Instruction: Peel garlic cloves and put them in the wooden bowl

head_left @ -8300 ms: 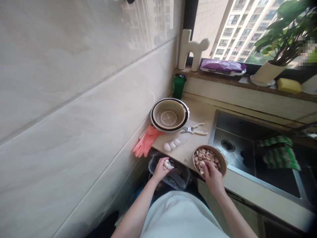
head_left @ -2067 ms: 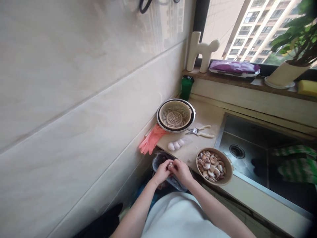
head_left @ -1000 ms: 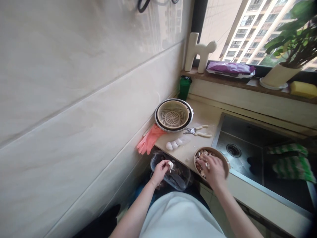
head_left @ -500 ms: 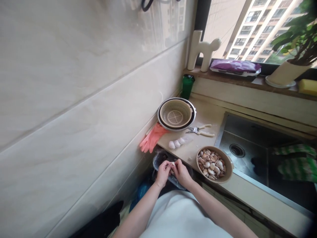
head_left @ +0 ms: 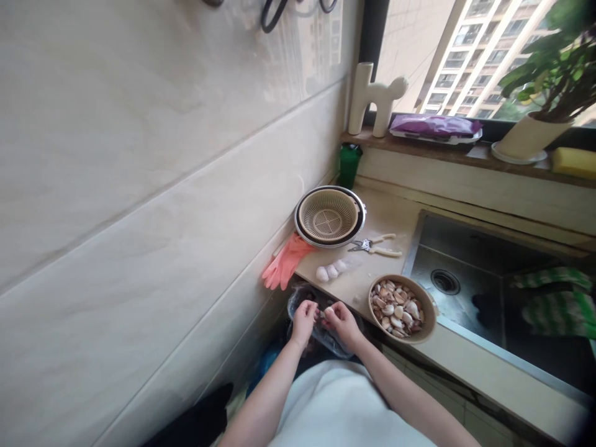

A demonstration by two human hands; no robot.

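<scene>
Beige countertop [head_left: 372, 282] runs just past your hands, which meet over a clear bin [head_left: 321, 335] below its edge: your left hand [head_left: 304, 320] and right hand [head_left: 343, 321] are drawn together, fingertips pinching one small garlic clove [head_left: 328, 310] between them. Just right of your right hand sits a brown bowl [head_left: 427, 326] of unpeeled cloves, and just beyond your hands lie three peeled cloves [head_left: 329, 272]. Farther off are pink gloves [head_left: 283, 266], scissors [head_left: 375, 247], a beige colander [head_left: 329, 216] and a green cup [head_left: 349, 165].
</scene>
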